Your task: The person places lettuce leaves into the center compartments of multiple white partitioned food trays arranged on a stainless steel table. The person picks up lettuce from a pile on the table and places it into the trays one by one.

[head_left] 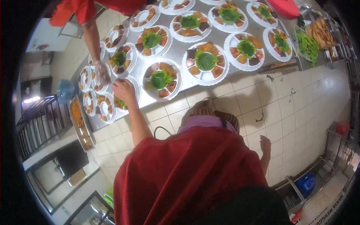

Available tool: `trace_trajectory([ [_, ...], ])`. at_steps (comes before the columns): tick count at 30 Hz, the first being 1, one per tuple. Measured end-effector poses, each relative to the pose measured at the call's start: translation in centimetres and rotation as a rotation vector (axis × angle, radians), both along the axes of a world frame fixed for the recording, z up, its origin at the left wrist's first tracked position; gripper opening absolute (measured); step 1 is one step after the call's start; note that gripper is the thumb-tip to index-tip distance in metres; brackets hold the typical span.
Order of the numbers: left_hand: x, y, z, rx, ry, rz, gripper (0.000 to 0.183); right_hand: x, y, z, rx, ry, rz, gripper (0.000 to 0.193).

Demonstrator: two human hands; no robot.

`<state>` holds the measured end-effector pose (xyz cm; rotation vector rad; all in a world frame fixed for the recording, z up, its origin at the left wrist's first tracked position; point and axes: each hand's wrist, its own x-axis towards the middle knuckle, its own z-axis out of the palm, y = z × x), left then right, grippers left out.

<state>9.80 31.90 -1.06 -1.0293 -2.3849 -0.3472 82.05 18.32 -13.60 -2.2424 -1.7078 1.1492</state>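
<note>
My left hand (123,91) reaches over a white sectioned plate (135,89) near the table's left end. Its fingers are bent down and pressed together; whatever is in them is hidden. Under the hand, part of that plate's green leaves (120,103) shows. My right hand (265,144) hangs at my right side above the floor, fingers loosely apart and holding nothing. Just beyond my left hand is a co-worker's gloved hand (101,73), over another plate. A plate (162,80) with a round green leaf, lettuce and browned food stands to the right of my left hand.
Several more filled plates (206,63) cover the steel table (183,87). A long tray of orange-brown food (80,122) stands at its left end. Lettuce in a clear container (307,47) and flat brown pieces (321,33) lie at the right. Green scraps (259,117) litter the tiled floor.
</note>
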Motion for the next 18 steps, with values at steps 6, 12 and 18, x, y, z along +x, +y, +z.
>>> trace_trajectory([
  [6, 13.3, 8.2, 4.6, 0.206, -0.006, -0.369, 0.033, 2.9, -1.6, -5.5, -0.260, 0.155, -0.234, 0.026],
  [12, 29.0, 16.2, 4.4, 0.308, -0.352, -0.915, 0.042, 13.0, 2.4, -6.0, -0.017, -0.005, -0.168, 0.025],
  [18, 47.5, 21.6, 5.9, 0.070, -0.672, -1.247, 0.046, 22.1, 12.9, -2.5, 0.262, 0.044, -0.279, 0.026],
])
